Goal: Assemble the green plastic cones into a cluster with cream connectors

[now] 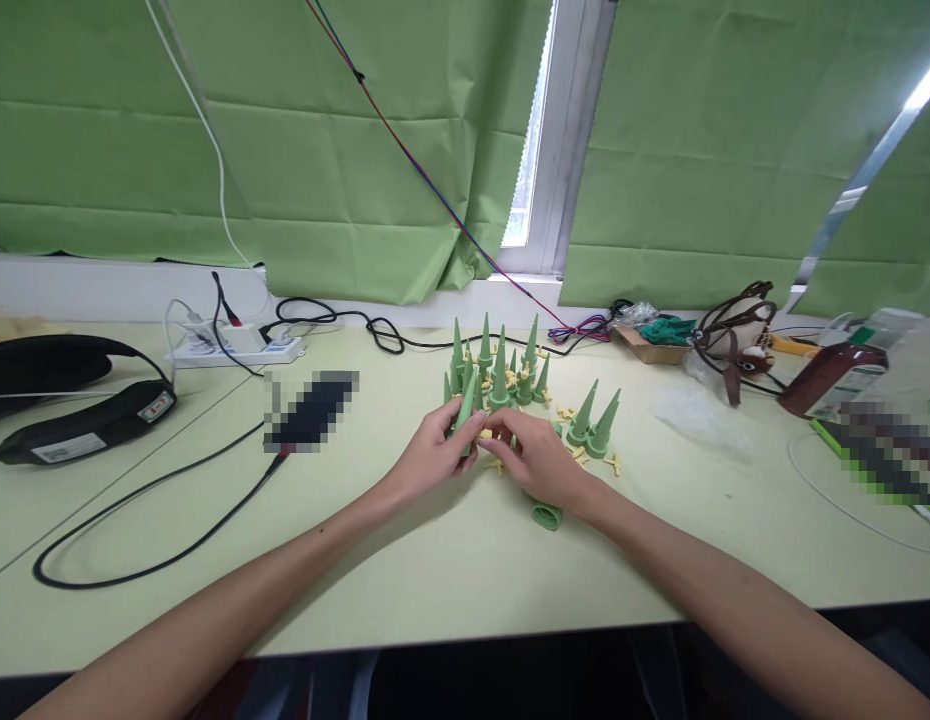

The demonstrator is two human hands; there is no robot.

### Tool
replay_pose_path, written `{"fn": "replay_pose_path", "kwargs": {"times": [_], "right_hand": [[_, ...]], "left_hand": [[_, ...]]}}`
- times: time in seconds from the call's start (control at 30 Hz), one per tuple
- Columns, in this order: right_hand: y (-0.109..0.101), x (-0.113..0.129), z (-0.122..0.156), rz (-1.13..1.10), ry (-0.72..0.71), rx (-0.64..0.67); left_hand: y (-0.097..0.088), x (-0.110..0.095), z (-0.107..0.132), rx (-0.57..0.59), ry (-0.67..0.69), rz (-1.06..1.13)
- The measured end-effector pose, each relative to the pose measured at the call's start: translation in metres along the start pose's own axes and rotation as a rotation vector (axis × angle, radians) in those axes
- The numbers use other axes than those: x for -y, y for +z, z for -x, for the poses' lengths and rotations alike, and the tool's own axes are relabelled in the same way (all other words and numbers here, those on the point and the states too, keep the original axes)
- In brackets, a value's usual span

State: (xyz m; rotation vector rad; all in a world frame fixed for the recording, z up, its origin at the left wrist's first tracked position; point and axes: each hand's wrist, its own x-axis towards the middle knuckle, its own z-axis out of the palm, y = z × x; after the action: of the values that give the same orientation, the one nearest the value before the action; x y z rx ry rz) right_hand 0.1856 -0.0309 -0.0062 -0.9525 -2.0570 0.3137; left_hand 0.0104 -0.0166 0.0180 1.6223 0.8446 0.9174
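My left hand [435,445] is closed around a green plastic cone [466,412], its tip pointing up. My right hand [536,455] pinches a small pale yellow piece [486,434] against the side of that cone. Just beyond both hands, several green cones [499,375] stand upright in a cluster, with yellow pieces among them. To the right, two more cones [601,430] stand close together, and a loose yellow T-shaped piece [616,464] lies beside them. Under my right wrist, a green ring-shaped open end [547,515] shows; the rest is hidden.
A phone-like dark object [311,410] with a black cable lies left, near a black headset-like thing [82,410] and a white power strip [236,347]. At right are a crumpled plastic bag [701,415], a brown bottle [832,380] and a cardboard box [652,345].
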Motion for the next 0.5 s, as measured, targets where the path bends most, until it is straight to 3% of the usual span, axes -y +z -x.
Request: {"fn": "replay_pose_path", "kwargs": {"times": [0.5], "right_hand": [[0.0004,0.0001,0.0000,0.036,0.011,0.029]], "left_hand": [[0.0005,-0.0014,0.0001,-0.004,0.007,-0.016]]}}
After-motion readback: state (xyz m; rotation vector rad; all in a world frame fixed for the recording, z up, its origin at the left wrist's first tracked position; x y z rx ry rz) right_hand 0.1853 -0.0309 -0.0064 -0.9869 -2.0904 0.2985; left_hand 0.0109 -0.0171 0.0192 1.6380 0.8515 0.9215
